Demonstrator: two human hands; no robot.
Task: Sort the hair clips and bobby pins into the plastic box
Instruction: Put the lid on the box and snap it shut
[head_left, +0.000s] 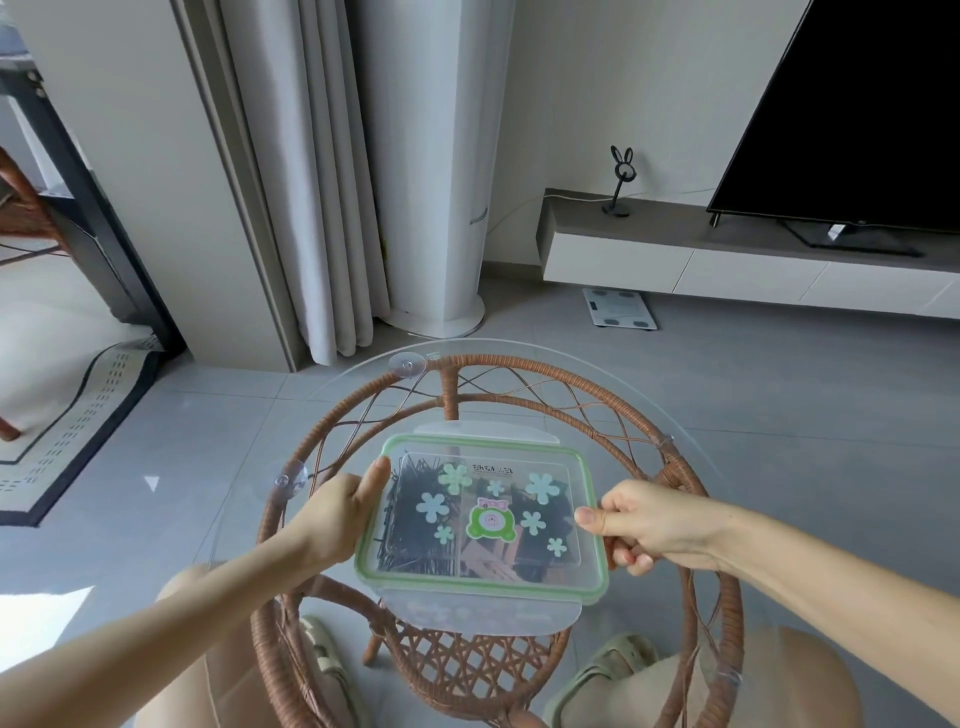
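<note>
Head: both hands (343, 514) grip plastic box (483, 584).

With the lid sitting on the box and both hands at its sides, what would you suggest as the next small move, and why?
Probably press down the side latch under the right hand. The lid already covers the plastic box, with bobby pins and hair clips sorted inside, yet the near flap and far flap stick out flat, seemingly unlatched. The left hand steadies the opposite side.

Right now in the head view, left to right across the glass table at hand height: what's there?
left hand → bobby pins → frog sticker → hair clips → right hand, all at the lidded plastic box.
</note>
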